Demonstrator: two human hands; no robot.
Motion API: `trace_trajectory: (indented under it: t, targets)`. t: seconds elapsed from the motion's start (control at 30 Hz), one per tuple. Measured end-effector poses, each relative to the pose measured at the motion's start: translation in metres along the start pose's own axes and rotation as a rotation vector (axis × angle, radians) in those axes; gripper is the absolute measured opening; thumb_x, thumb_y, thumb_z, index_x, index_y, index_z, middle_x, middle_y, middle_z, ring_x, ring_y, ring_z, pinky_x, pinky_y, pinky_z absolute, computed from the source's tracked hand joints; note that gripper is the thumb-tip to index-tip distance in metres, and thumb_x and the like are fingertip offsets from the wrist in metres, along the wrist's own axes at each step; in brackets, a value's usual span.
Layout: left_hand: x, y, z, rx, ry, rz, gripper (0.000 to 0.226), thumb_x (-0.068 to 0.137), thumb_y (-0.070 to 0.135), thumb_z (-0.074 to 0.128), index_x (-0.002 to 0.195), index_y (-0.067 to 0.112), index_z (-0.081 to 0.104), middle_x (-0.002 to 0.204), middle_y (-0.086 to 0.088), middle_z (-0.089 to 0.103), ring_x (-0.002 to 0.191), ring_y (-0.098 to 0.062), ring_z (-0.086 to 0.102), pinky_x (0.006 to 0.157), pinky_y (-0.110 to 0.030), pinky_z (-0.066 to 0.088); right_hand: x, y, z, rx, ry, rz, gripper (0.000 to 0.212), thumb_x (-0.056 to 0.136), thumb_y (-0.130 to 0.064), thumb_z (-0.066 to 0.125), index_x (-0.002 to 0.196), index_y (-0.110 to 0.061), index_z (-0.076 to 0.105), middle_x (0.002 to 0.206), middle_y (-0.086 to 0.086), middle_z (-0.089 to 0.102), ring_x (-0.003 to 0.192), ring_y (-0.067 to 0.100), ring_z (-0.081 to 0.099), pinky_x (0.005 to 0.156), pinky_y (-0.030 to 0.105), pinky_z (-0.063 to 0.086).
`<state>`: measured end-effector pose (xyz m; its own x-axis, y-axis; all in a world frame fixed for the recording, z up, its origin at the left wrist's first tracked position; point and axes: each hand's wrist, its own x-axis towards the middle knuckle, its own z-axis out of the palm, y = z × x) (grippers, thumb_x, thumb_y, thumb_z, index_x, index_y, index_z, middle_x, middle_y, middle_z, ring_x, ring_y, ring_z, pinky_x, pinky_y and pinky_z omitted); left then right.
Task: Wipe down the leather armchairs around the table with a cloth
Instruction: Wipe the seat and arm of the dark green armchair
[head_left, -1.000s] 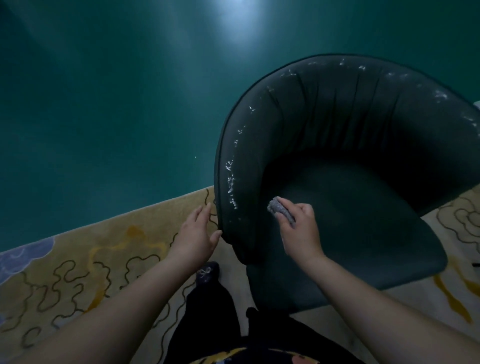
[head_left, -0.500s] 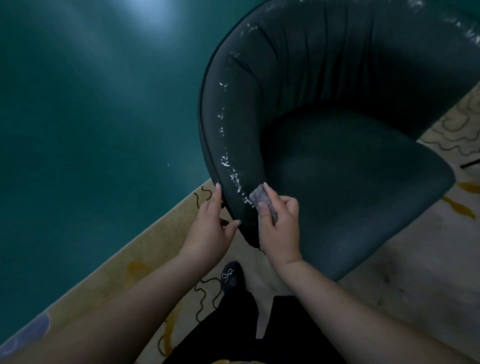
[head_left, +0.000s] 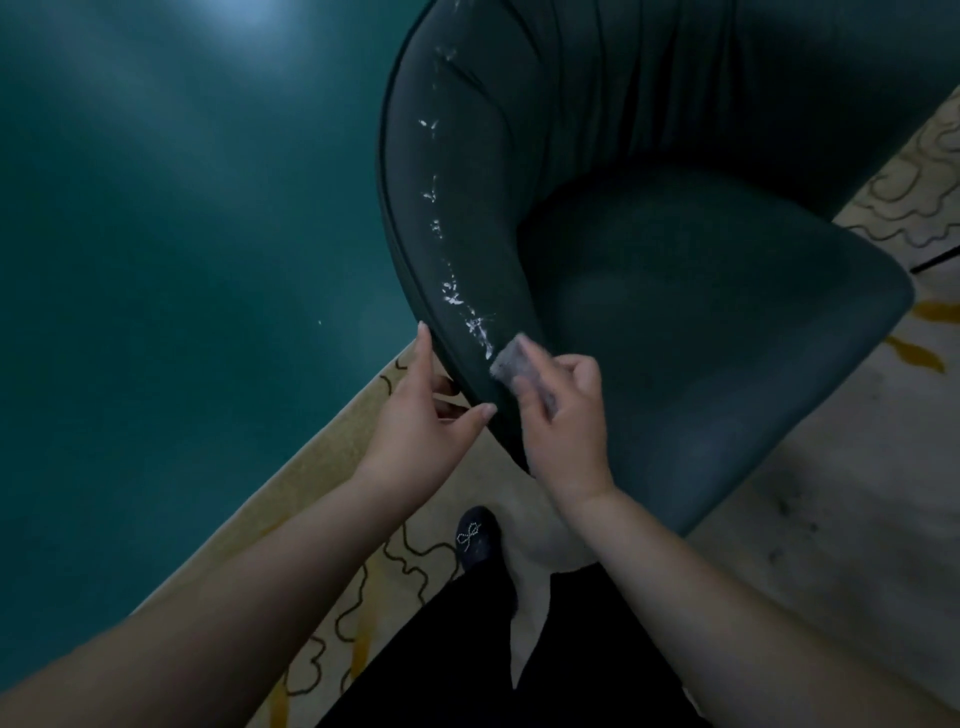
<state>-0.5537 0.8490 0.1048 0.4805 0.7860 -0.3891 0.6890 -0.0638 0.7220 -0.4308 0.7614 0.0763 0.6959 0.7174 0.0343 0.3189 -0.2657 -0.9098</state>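
Note:
A dark green leather armchair (head_left: 675, 291) fills the upper right, its curved left arm rim cracked with white flaking marks (head_left: 457, 296). My right hand (head_left: 563, 421) pinches a small grey cloth (head_left: 511, 361) and presses it on the lower end of that rim, just below the flakes. My left hand (head_left: 415, 421) is at the outer side of the same arm end, index finger straight along the outside, thumb touching the front edge.
A dark teal floor (head_left: 182, 260) lies to the left. A beige rug with yellow and dark swirls (head_left: 831, 519) lies under the chair. My black shoe (head_left: 475, 538) and black trousers stand just in front of the chair.
The view has come closer to the chair's left arm. My right hand moved the cloth from the inner side of the arm up onto the rim. My left hand closed in on the arm's end.

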Motion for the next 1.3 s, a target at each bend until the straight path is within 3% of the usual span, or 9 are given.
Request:
trace_trajectory:
  t: [0.1,0.23,0.4,0.6,0.77,0.9,0.97,1.1,1.3]
  targets:
    - [0.003,-0.001,0.001,0.024,-0.003,0.01,0.109,0.079,0.038,0.077,0.154,0.033,-0.002,0.095,0.021,0.058,0.082,0.01,0.059,0.059,-0.001,0.042,0.004,0.004,0.005,-0.076,-0.032,-0.072,0.04,0.09,-0.012,0.058,0.129,-0.021,0.057,0.099,-0.001,0.038,0.086,0.005,0.046,0.086,-0.001,0.032]
    - [0.004,0.0,0.001,0.003,0.012,0.046,0.106,0.078,0.033,0.079,0.154,0.033,0.004,0.084,0.026,0.059,0.082,0.022,0.054,0.06,0.004,0.038,0.035,0.005,0.012,0.049,0.056,0.275,0.035,0.095,-0.019,0.054,0.13,-0.023,0.057,0.094,-0.013,0.036,0.083,0.006,0.053,0.081,-0.001,0.036]
    - [0.007,-0.003,0.003,0.043,0.028,0.117,0.096,0.077,0.024,0.08,0.148,0.036,0.017,0.085,0.051,0.052,0.079,0.029,0.051,0.058,0.006,0.036,0.009,-0.004,0.01,-0.062,-0.084,-0.187,0.042,0.088,-0.012,0.059,0.128,-0.022,0.057,0.098,0.0,0.038,0.087,0.006,0.044,0.086,0.001,0.034]
    - [0.01,-0.006,0.002,0.013,0.004,0.089,0.104,0.077,0.03,0.079,0.151,0.039,0.007,0.08,0.041,0.057,0.083,0.029,0.05,0.062,0.007,0.035,0.047,-0.007,0.023,0.043,0.079,0.216,0.035,0.093,-0.015,0.057,0.127,-0.022,0.059,0.094,-0.006,0.039,0.081,-0.002,0.049,0.076,-0.006,0.031]
    - [0.011,-0.006,0.002,0.042,0.001,0.084,0.107,0.078,0.031,0.079,0.154,0.028,0.004,0.093,0.029,0.054,0.088,0.013,0.053,0.065,0.007,0.037,0.025,-0.012,0.019,-0.074,-0.106,-0.189,0.042,0.087,-0.009,0.061,0.126,-0.024,0.059,0.098,0.0,0.038,0.089,0.011,0.047,0.087,0.005,0.037]
    - [0.013,-0.004,0.0,0.028,-0.026,0.118,0.102,0.077,0.031,0.079,0.151,0.039,0.01,0.092,0.025,0.059,0.092,0.008,0.059,0.075,-0.007,0.049,0.059,-0.016,0.03,-0.004,0.019,0.129,0.036,0.092,-0.015,0.059,0.126,-0.024,0.059,0.092,-0.009,0.037,0.082,-0.002,0.048,0.078,-0.006,0.031]
    - [0.013,-0.003,-0.003,0.041,-0.036,0.121,0.102,0.077,0.033,0.08,0.151,0.038,0.01,0.095,0.018,0.062,0.093,-0.001,0.061,0.08,-0.018,0.053,0.06,-0.017,0.029,0.012,0.029,0.151,0.035,0.092,-0.015,0.058,0.126,-0.025,0.059,0.092,-0.011,0.036,0.081,-0.005,0.048,0.077,-0.005,0.032]
    - [0.013,-0.006,-0.007,0.056,-0.044,0.082,0.106,0.076,0.034,0.08,0.152,0.035,0.006,0.08,0.028,0.051,0.078,0.014,0.054,0.066,0.001,0.041,0.034,-0.013,0.023,-0.056,-0.089,-0.155,0.04,0.088,-0.009,0.062,0.125,-0.024,0.06,0.097,-0.001,0.039,0.087,0.003,0.046,0.087,0.003,0.037]
    - [0.01,-0.008,-0.006,-0.037,-0.012,0.043,0.099,0.077,0.042,0.078,0.151,0.04,0.012,0.085,0.018,0.066,0.079,0.014,0.06,0.068,-0.006,0.05,0.079,-0.012,0.03,0.011,-0.073,0.13,0.034,0.092,-0.016,0.058,0.124,-0.025,0.061,0.097,-0.003,0.04,0.086,-0.001,0.049,0.082,-0.005,0.031]
